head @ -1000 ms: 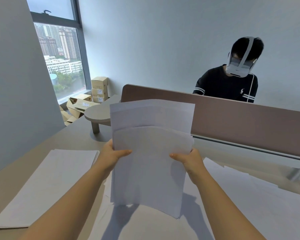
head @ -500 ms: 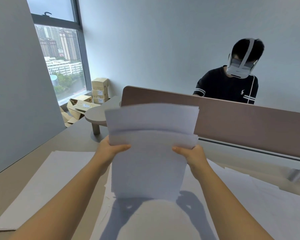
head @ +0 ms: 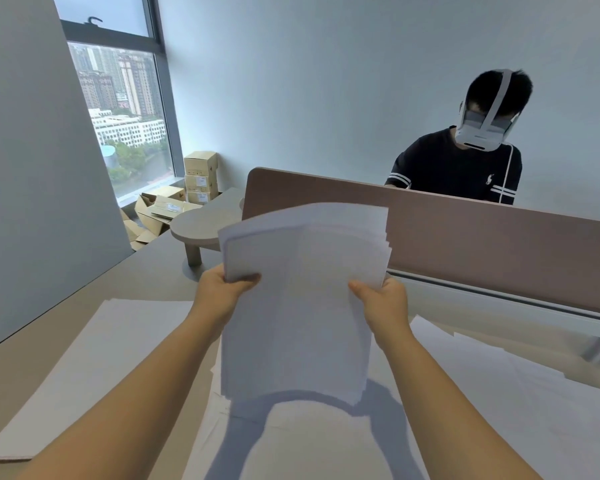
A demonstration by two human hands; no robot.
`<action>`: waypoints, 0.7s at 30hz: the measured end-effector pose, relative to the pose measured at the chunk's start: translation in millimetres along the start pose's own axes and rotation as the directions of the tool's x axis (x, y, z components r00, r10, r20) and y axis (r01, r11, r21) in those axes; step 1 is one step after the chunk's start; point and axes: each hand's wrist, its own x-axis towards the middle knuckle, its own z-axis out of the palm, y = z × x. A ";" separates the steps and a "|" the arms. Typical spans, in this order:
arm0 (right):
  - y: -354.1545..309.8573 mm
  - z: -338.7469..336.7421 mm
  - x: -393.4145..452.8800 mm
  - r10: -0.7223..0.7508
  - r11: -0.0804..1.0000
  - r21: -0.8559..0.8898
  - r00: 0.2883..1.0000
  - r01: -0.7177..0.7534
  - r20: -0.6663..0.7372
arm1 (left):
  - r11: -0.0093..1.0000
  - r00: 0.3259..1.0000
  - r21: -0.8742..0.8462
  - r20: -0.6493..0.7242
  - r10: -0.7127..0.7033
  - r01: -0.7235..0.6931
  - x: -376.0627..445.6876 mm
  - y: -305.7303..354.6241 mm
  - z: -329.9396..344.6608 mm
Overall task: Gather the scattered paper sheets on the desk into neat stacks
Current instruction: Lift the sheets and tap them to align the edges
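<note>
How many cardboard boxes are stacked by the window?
3 stacked upright: top, middle, bottom. Opened, flattened boxes lie beside them; more may be hidden.

White paper sheets (head: pixel 302 306), beige desk (head: pixel 146 271), brown divider (head: pixel 482 244), black tee w/ white stripes (head: pixel 447 164)

Held sheets (head: pixel 302 306) now evened (top edges closer).
</note>
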 end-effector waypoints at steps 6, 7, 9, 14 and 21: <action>6.3 -5.9 2.1 0.066 0.996 0.058 0.997 -0.069 0.051 | 0.997 0.995 -0.071 0.089 -0.035 0.041 -0.6 -4.0 -0.6; 14.8 -9.4 0.3 0.093 0.994 0.043 0.992 -0.097 0.090 | 0.994 0.992 -0.076 0.109 -0.065 0.074 -1.9 -11.0 -3.4; 38.5 -14.1 -1.9 0.166 0.985 0.018 0.972 -0.171 0.167 | 0.987 0.980 -0.074 0.147 -0.131 0.143 -2.0 -33.1 -10.7; 80.7 -10.2 -8.6 0.275 0.960 -0.020 0.932 -0.278 0.235 | 0.954 0.932 -0.070 0.246 -0.265 0.290 -8.5 -86.3 -15.1; 65.3 -8.5 2.1 0.209 0.974 0.045 0.957 -0.222 0.201 | 0.970 0.948 -0.100 0.254 -0.190 0.221 6.5 -72.5 -13.5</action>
